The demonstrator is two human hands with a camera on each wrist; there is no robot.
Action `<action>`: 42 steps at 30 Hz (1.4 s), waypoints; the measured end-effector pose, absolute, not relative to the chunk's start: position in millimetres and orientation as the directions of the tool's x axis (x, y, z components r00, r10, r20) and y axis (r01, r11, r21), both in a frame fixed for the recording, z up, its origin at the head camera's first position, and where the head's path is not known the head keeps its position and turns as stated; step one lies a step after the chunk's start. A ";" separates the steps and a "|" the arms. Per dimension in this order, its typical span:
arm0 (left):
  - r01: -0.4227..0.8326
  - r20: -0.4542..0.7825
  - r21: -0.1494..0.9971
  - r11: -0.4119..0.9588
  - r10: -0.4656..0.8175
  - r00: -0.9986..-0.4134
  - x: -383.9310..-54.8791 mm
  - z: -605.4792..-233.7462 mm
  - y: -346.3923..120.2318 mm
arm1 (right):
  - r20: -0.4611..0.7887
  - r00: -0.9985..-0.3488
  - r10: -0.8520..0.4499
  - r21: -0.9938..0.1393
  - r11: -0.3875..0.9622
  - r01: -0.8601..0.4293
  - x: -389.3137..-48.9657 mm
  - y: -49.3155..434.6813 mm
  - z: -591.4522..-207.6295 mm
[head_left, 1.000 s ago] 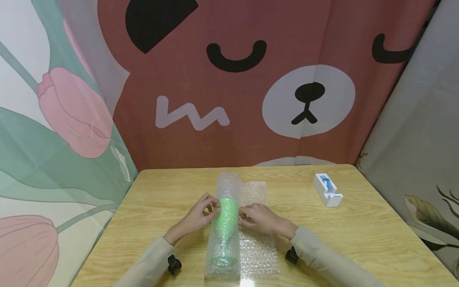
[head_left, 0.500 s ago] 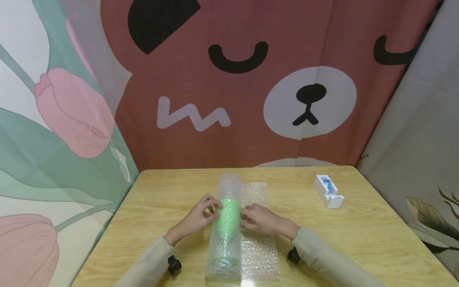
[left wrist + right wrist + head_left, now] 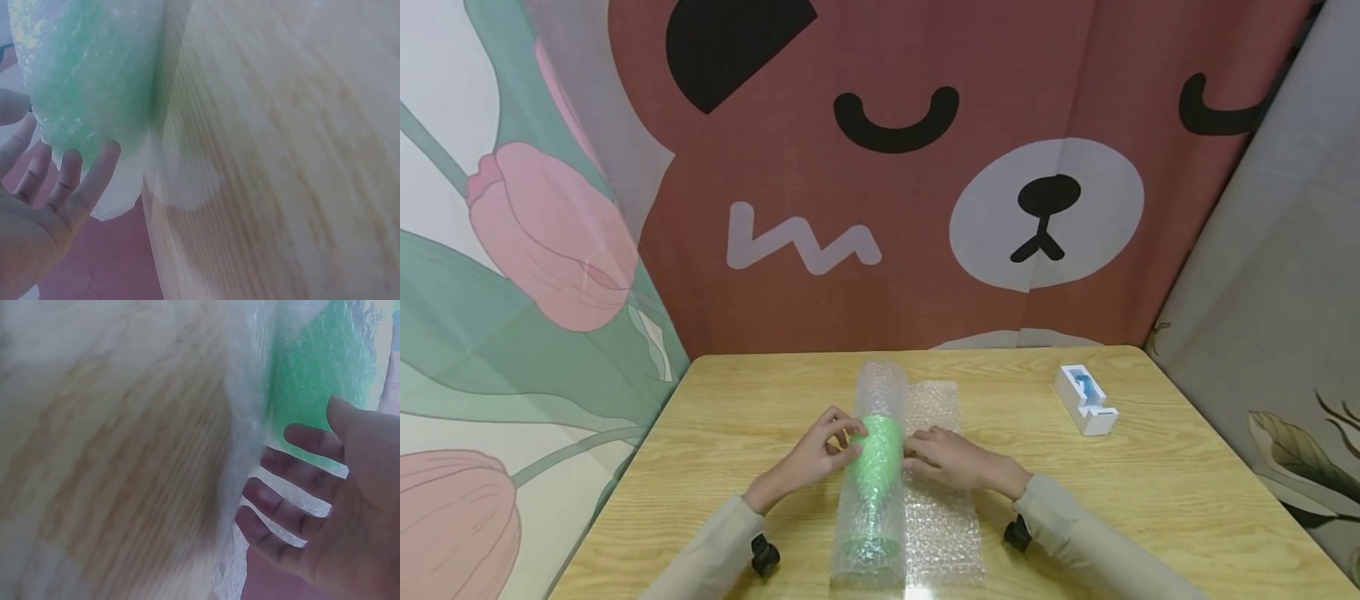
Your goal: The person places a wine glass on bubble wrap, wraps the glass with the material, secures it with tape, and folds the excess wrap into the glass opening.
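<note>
Tbl (image 3: 737, 392) in front of me: light wood-grain top, far corners rounded. Lying on it approx. mid, pointing away from me: bubble-wrap roll (image 3: 867, 512) w/ green item (image 3: 880, 450) showing thru, wide twd the far end, narrowing twd me, more green at my end. Flat bubble-wrap sheet (image 3: 943, 525) lies on the wood to my R, meeting the roll's side. Further R, well apart, nr the back: wht tape dispenser (image 3: 1093, 419) w/ sth blue in it.
</note>
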State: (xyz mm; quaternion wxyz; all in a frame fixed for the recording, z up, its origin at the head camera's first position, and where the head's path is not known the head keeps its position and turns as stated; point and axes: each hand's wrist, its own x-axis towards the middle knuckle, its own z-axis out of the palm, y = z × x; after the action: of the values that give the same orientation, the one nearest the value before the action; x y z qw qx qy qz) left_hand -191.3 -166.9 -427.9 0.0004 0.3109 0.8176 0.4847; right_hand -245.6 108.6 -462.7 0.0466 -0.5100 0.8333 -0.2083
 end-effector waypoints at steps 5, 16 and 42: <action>0.502 0.296 0.797 0.336 0.507 -0.809 -193.7 -432.3 -167.1 | 0.179 -0.490 -0.853 -0.393 0.395 -0.830 -247.2 108.1 -465.9; 0.485 0.275 0.801 0.351 0.504 -0.819 -208.7 -458.3 -171.8 | 0.237 -0.552 -0.799 -0.444 0.417 -0.793 -245.3 108.6 -468.4; 0.478 0.266 0.780 0.405 0.477 -0.838 -210.8 -460.4 -172.8 | 0.240 -0.529 -0.814 -0.444 0.392 -0.806 -242.3 103.9 -468.0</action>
State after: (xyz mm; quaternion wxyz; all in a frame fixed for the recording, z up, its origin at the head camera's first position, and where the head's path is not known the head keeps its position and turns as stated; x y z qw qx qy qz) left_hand -210.8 -172.8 -460.4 -0.0008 0.2849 0.8380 0.4654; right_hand -242.3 103.9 -468.0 0.0083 -0.4853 0.8343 -0.2613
